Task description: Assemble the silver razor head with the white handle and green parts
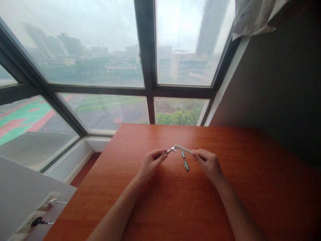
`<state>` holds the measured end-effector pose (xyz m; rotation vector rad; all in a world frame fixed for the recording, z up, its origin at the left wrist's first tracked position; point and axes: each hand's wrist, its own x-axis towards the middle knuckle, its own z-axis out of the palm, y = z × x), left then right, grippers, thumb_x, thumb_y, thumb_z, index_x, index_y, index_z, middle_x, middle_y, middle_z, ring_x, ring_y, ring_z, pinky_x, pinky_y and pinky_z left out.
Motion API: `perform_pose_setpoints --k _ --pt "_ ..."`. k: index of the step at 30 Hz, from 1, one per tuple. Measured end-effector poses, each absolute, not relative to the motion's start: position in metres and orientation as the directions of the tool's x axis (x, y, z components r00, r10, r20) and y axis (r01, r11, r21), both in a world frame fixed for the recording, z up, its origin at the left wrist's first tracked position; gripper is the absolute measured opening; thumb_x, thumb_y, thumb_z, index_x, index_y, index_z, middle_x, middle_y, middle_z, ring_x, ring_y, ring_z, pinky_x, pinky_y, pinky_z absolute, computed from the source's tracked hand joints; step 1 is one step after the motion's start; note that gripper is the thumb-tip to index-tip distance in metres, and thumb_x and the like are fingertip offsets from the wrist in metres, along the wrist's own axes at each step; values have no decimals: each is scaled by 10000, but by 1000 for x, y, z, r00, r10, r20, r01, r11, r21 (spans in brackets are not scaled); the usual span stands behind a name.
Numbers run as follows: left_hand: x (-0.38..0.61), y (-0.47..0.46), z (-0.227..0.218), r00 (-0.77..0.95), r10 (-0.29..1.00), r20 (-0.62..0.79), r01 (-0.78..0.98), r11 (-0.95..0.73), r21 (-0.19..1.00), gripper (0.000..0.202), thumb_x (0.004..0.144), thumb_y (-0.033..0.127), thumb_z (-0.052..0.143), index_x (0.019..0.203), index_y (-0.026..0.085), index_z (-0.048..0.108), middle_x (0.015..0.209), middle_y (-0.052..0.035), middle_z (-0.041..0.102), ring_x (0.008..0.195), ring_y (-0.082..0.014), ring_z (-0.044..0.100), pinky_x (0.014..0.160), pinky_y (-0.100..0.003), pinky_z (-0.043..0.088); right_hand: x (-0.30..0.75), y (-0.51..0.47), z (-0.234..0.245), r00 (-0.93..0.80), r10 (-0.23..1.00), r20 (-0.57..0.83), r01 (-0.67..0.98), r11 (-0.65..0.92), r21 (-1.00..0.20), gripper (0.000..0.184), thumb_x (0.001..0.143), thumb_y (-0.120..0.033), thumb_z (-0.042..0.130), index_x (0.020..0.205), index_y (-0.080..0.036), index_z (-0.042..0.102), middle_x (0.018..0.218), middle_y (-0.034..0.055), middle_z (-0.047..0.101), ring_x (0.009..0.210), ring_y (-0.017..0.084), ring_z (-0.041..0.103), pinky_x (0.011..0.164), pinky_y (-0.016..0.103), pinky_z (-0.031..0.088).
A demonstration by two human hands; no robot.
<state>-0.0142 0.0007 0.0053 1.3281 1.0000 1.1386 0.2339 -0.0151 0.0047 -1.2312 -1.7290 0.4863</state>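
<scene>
Two hands: both are over the table (250, 174), one at each end of a razor (182, 147).
Left hand (152, 161): thumb and forefinger are closed in a pinch on the metal head end; the other fingers are curled under.
Right hand (208, 163): the fingertips are closed on the white handle end, with the palm turned down.
Razor place: it spans the gap between the two sets of fingertips, nearly level and a little above the wood.
Why held so: a grip at both ends probably holds the thin razor steady, and the head stays in reach of the left fingertips.
Head: it is too small to tell if a blade part sits on it.
Cartridges (186, 165): two small green ones lie flat just below the razor, between the hands and nearer to the right fingers; they lie apart and untouched.
In the way: nothing lies between the fingers and the cartridges; only the razor passes just over the farther one.
Around: a window (100, 50) is beyond the fingers, a socket strip (37, 214) is well to the left of the left forearm, and a curtain (253, 16) hangs high to the right.
</scene>
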Motion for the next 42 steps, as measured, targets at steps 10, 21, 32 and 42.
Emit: perform_pose_setpoints --k 10,21,32,42 --pt "-12 0 7 214 973 86 -54 -76 996 277 760 313 689 977 144 720 762 -48 663 716 -149 547 682 -249 441 230 -18 10 -127 885 448 442 454 -773 263 892 -359 527 843 -184 717 683 17 624 628 149 564 579 241 404" --pt "-11 -5 17 234 970 59 -64 -45 997 309 787 352 651 988 124 709 754 -54 624 704 -152 515 667 -251 422 233 -15 4 -48 898 437 485 403 -776 259 884 -371 540 817 -185 707 662 14 613 627 155 562 585 249 408" --pt "-9 -2 11 340 940 33 -38 -21 999 388 828 419 587 1059 124 685 725 -46 609 630 -130 492 608 -244 383 223 -18 8 -112 884 454 418 457 -785 243 880 -365 549 908 -195 719 763 44 676 670 164 592 598 257 441" --pt "-11 0 7 322 946 -35 -174 96 980 420 797 432 630 1077 122 678 736 -54 589 645 -122 485 586 -228 368 227 -15 5 -42 885 464 487 423 -764 275 873 -406 549 873 -193 722 690 37 645 628 167 570 577 262 436"
